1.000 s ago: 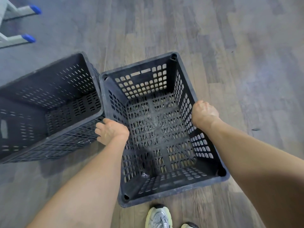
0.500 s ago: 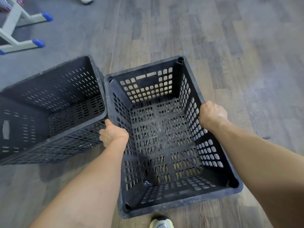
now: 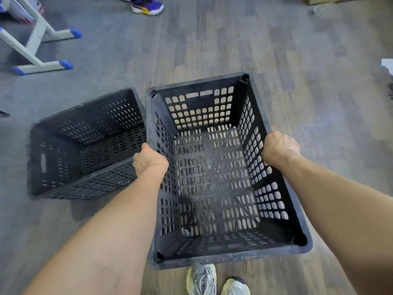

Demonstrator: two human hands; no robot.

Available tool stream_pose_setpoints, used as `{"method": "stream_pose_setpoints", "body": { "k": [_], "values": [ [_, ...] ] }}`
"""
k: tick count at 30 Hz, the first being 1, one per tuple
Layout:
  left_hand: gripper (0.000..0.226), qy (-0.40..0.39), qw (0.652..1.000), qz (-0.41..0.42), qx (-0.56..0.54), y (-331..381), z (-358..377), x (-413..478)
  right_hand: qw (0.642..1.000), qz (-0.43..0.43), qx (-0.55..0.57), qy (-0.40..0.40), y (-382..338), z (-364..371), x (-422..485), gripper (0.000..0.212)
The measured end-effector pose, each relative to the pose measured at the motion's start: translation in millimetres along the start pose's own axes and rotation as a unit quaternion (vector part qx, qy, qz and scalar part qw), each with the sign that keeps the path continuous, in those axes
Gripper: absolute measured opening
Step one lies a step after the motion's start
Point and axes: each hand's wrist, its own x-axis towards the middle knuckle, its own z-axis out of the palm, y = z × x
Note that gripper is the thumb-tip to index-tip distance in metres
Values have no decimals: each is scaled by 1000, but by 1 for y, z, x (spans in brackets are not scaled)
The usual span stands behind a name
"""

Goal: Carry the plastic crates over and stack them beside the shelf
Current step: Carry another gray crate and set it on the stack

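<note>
A person is holding a black plastic crate (image 3: pixel 212 177) by its two long sides, and the crate is sitting directly ahead of the person's grey shoes (image 3: pixel 202 279), which are showing just below its near rim. The left hand (image 3: pixel 150 160) is gripping the crate's left rim about halfway along, with the fingers curled over the edge and closed on it, though the fingertips themselves are hidden behind the wall. The right hand (image 3: pixel 279 146) is clasping the crate's right rim at a matching spot, its fingers likewise wrapped tight over the edge and out of sight. The crate is empty, its perforated floor and slotted walls letting the wooden floor (image 3: pixel 297 71) show through. Whether the crate is resting on the floor or being held just above it cannot be told. A second black crate (image 3: pixel 85 145) is lying just to the left of the held crate, tipped onto its side so its opening is facing the camera, its near corner close against the held crate's left wall. Farther beyond the held crate and to its left, a white metal frame with blue end caps (image 3: pixel 42 50) is standing on the floor, and a purple and yellow shoe (image 3: pixel 146 6) belonging to someone else is showing at the top edge.
</note>
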Motion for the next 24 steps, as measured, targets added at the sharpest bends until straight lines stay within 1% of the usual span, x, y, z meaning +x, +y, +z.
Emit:
{"method": "stream_pose_setpoints", "body": {
  "k": [7,13,19,22,24],
  "values": [
    [49,15,1000,11,-6,-3,-116,-52,1000,-16,19,-2,0,-96,-76,25],
    [50,59,998,7,-18,-21,-215,-92,997,-70,14,10,-17,-174,-136,21],
    [42,89,993,-33,-65,-55,-298,-122,989,-143,-6,29,-50,-243,-192,19],
    [39,110,989,-58,-83,-79,-329,-130,984,-175,-17,41,-72,-265,-213,22],
    [36,119,987,-72,-76,-98,-346,-134,979,-196,-21,43,-89,-275,-227,24]
  ]
}}
